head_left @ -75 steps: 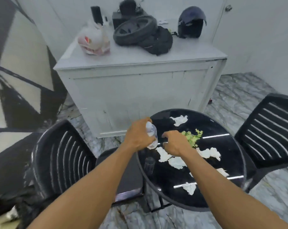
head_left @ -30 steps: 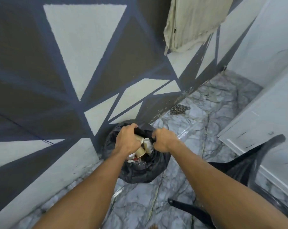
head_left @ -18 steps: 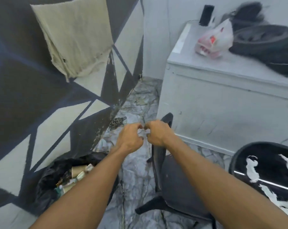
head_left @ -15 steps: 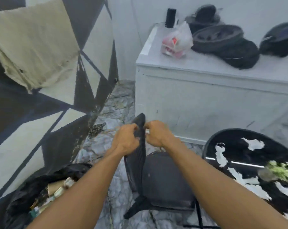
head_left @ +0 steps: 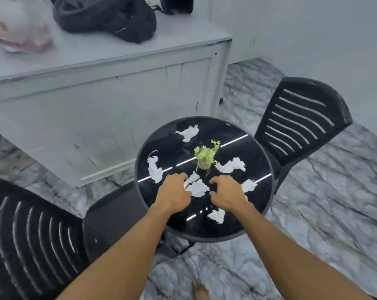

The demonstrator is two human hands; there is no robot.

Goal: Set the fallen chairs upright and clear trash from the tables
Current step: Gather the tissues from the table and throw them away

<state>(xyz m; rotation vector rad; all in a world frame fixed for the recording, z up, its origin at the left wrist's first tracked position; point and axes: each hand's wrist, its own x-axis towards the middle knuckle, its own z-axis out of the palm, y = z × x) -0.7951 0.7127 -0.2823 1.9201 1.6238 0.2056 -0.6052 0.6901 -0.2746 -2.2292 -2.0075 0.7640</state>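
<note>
Several crumpled white tissues lie on the round black glass table (head_left: 172,137). One tissue (head_left: 198,189) lies between my hands, others at the far edge (head_left: 188,133), at the left (head_left: 154,168) and near the front (head_left: 216,215). My left hand (head_left: 174,191) hovers with curled fingers at the middle tissue's left edge. My right hand (head_left: 226,192) hangs just right of it, fingers loosely curled and holding nothing. Two black slatted chairs stand upright, one at the left (head_left: 31,234) and one at the right (head_left: 300,118).
A small green plant (head_left: 206,154) in a pot stands at the table's centre, just beyond my hands. Behind the table is a white cabinet (head_left: 96,100) carrying a black bag (head_left: 109,16) and a plastic bag (head_left: 16,33). The floor is marble.
I have turned from the black trash bag by the wall back to the table. Both hands, empty after dropping the trash, now reach over the tissues.
</note>
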